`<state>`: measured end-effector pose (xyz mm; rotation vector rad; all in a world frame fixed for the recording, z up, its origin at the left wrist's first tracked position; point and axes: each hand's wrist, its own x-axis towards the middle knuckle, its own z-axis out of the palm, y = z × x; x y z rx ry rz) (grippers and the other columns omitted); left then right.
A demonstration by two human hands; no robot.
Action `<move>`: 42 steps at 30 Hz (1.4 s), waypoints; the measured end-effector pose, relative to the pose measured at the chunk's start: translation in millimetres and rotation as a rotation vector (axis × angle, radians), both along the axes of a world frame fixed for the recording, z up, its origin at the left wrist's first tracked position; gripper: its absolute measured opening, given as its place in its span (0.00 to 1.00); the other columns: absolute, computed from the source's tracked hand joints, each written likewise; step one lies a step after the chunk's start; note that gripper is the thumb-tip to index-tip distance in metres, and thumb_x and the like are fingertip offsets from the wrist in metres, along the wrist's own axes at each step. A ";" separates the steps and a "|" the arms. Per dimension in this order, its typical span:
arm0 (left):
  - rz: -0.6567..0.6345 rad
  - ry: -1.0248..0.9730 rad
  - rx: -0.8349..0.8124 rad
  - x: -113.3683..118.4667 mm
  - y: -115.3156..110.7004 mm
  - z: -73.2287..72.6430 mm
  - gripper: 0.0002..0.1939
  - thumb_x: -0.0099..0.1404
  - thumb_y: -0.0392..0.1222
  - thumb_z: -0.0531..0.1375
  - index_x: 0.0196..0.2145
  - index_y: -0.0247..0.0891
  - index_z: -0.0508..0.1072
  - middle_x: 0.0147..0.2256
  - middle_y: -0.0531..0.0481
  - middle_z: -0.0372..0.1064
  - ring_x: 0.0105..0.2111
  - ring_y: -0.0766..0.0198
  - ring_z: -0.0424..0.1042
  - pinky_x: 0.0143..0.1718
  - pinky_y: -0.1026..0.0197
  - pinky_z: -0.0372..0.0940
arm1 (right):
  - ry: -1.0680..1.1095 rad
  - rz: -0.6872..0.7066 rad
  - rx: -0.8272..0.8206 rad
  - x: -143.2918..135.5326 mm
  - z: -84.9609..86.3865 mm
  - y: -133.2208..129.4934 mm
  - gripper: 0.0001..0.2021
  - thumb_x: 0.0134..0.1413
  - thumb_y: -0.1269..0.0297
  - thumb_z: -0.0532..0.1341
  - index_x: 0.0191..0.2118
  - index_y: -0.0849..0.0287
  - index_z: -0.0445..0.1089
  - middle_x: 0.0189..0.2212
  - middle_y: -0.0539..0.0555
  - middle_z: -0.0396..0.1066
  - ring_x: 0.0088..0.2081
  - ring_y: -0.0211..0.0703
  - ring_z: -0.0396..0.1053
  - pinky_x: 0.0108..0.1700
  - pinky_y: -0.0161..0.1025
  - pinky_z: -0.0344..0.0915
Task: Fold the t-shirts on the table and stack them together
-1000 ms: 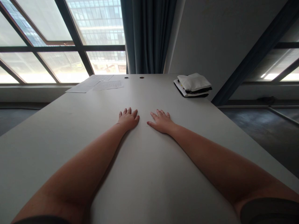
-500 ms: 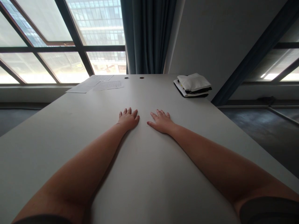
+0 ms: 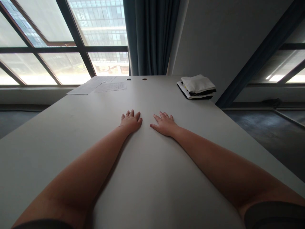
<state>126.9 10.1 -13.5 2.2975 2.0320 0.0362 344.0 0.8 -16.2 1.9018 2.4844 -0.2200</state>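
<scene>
My left hand (image 3: 131, 122) lies palm down on the white table (image 3: 147, 171), its fingers spread and nothing in it. A short gap to its right, my right hand (image 3: 164, 124) rests flat on the same surface, fingers apart and also holding nothing. Beyond the right hand, near the table's far right edge, sits a stack of folded cloths (image 3: 197, 85). White fabric is on top, with black and white layers below. Neither hand touches the stack.
Sheets of paper (image 3: 111, 86) lie at the far left of the table. Two round cable holes (image 3: 144, 79) are set near the far edge. Behind stand a dark blue curtain (image 3: 152, 38) and a window (image 3: 64, 66); a diagonal beam (image 3: 257, 52) is at the right.
</scene>
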 end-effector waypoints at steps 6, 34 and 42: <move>-0.002 -0.014 -0.009 -0.1 -1.5 1.6 0.34 0.79 0.57 0.43 0.76 0.46 0.54 0.77 0.37 0.41 0.76 0.37 0.42 0.72 0.33 0.42 | -0.001 -0.003 -0.008 -0.9 2.8 -1.8 0.40 0.71 0.37 0.49 0.79 0.55 0.48 0.79 0.69 0.40 0.78 0.68 0.38 0.73 0.69 0.38; 0.004 -0.021 0.008 0.5 -2.8 4.2 0.33 0.78 0.56 0.44 0.75 0.47 0.57 0.77 0.39 0.44 0.76 0.39 0.44 0.73 0.33 0.43 | 0.047 -0.664 0.178 128.5 -18.4 159.8 0.30 0.71 0.47 0.49 0.70 0.58 0.65 0.71 0.70 0.58 0.72 0.64 0.54 0.70 0.66 0.49; 0.022 -0.033 0.001 5.0 0.3 4.9 0.33 0.77 0.55 0.46 0.75 0.46 0.58 0.77 0.38 0.45 0.76 0.37 0.44 0.72 0.32 0.43 | 0.097 -0.804 0.167 149.0 -27.0 216.9 0.34 0.70 0.46 0.49 0.73 0.58 0.61 0.73 0.73 0.53 0.72 0.71 0.50 0.67 0.74 0.48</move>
